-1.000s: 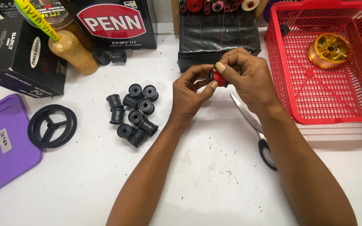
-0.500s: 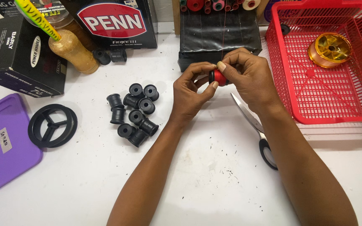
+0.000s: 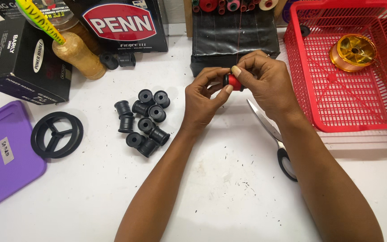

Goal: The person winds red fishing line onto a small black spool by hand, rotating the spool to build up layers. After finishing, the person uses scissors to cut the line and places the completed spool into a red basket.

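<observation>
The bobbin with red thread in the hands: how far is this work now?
Done: nothing on the table shows a finished bobbin. In hand: left hand and right hand pinch one black bobbin wound with red thread. Left: about ten bare black bobbins lie in a pile on the table. The scissors lie unused under the right arm.

A single head-worn view looks steeply down on the white table (image 3: 229, 197) from close above, facing its far edge.
</observation>
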